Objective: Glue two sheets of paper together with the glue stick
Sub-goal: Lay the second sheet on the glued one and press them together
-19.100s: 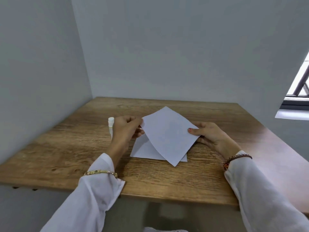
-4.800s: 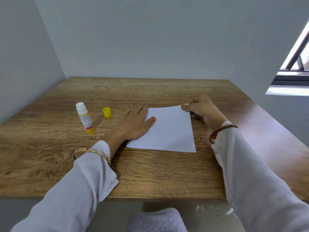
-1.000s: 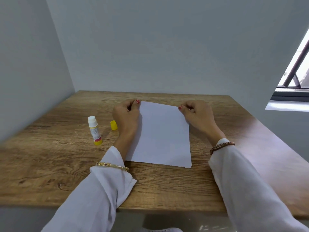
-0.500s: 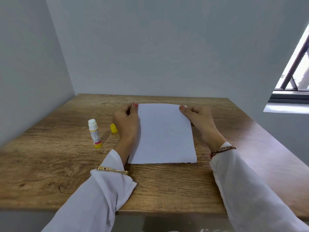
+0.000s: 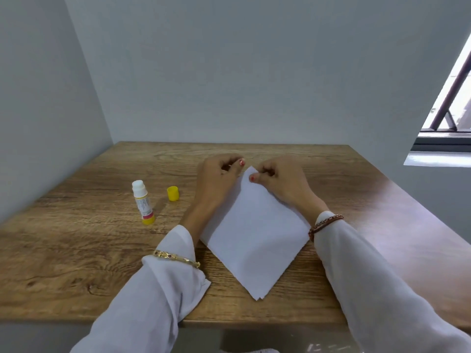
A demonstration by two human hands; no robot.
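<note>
The white paper sheets (image 5: 254,238) lie stacked on the wooden table (image 5: 76,250), turned like a diamond with one corner toward me. At the near corner the edges of two layers show. My left hand (image 5: 216,182) and my right hand (image 5: 280,182) meet at the far corner, fingers curled and thumbs pinching it. The glue stick (image 5: 143,202) stands upright to the left, uncapped, white tip up. Its yellow cap (image 5: 173,193) sits on the table just to its right.
Grey walls close the table in at the back and on the left. A window (image 5: 448,103) opens at the right. The table's front edge runs just under my sleeves.
The stacked paper has turned from square-on to a diamond. Both hands have slid together from the two far corners to a single far corner. The glue stick and cap stayed in place.
</note>
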